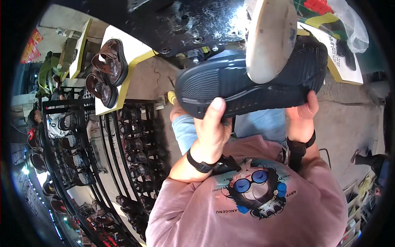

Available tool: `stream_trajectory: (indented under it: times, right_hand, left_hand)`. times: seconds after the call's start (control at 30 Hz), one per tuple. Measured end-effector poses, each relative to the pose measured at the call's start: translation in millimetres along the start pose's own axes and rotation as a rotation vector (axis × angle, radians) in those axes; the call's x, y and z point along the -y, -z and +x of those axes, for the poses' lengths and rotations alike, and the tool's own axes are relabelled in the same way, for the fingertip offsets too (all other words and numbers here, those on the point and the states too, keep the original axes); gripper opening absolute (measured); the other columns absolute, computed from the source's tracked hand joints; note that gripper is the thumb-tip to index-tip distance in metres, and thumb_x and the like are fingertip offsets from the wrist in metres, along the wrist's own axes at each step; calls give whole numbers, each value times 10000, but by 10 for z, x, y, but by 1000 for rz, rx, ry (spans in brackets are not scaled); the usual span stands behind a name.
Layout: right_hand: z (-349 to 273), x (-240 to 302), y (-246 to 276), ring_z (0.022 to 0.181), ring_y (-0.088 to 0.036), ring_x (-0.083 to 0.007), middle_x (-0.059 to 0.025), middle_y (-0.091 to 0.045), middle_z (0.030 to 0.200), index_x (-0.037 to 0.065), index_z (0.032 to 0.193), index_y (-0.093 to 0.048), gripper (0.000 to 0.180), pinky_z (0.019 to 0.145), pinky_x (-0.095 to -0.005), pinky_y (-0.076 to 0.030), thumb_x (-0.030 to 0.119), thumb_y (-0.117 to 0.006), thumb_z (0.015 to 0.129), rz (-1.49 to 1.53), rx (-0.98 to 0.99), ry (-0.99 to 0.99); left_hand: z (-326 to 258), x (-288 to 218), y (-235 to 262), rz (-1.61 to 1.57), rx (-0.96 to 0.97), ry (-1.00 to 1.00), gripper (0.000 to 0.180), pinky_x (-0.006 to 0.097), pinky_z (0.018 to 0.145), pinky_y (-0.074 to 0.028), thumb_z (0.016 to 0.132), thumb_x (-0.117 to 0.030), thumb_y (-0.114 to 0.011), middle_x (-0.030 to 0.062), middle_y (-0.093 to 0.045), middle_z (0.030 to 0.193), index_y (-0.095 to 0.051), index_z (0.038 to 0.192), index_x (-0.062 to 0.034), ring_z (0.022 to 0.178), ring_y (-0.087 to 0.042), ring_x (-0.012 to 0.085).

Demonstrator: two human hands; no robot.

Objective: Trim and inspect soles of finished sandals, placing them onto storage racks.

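Head view: left hand (212, 131) and right hand (302, 117) are gripping a black shoe (247, 84), fingers wrapping its edges, sole facing up, pressing against a grey pad (269, 39); brown sandals (107, 72) are lying on the tabletop (135, 47)

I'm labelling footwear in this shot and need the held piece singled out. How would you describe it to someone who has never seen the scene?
Start at the black machine plate along the top. Just below it, the left hand and right hand grip a black shoe sole, tread up, under a pale oval pad. Unlike the brown sandals on the left, it has no straps.
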State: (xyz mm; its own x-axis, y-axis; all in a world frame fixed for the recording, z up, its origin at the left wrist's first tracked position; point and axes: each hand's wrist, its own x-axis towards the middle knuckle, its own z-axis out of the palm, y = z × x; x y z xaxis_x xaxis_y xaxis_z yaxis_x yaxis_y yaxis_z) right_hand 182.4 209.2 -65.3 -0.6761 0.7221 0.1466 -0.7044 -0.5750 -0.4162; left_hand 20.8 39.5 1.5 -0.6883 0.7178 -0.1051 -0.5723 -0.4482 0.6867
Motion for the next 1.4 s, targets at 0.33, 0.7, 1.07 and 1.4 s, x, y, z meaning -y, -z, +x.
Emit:
stream_trajectory:
  times: [0.33, 0.7, 1.07, 1.4]
  right_hand:
    - [59, -565, -681, 1186, -488, -255, -98, -519, 1274, 17, 1301, -437, 608, 1021, -411, -371, 41, -662, 737, -221, 10, -190]
    - [57, -1238, -1225, 1067, -542, -165, -51, -574, 1155, 27, 1194, -524, 474, 923, -310, -445, -85, -647, 750, -101, -23, -347]
    - [202, -1274, -1283, 1026, -542, -142, -67, -587, 1110, 8, 1163, -522, 480, 891, -300, -450, 62, -748, 743, -545, 164, -155]
    - [523, -653, -1414, 828, -631, -122, -62, -670, 928, -1, 989, -616, 466, 756, -251, -496, 191, -844, 631, -1141, 127, 167]
  left_hand:
    - [193, -455, 574, -49, -38, -215, 600, 482, 960, -447, 720, -274, -658, 136, -580, 1197, -508, 1249, -35, 1091, -563, 307]
    - [512, -1617, 446, 1078, -246, -829, 602, 406, 979, -381, 854, -355, -605, 183, -533, 1203, -423, 1299, 7, 1089, -532, 270]
    - [357, -1176, 319, 1109, 224, -312, 450, 236, 692, -449, 639, -68, -811, 55, -619, 826, -663, 1055, 19, 752, -577, 123]
    - [51, -382, 429, 740, 71, -245, 410, 267, 831, -413, 741, -156, -771, 29, -563, 978, -602, 1074, 14, 898, -524, 123]
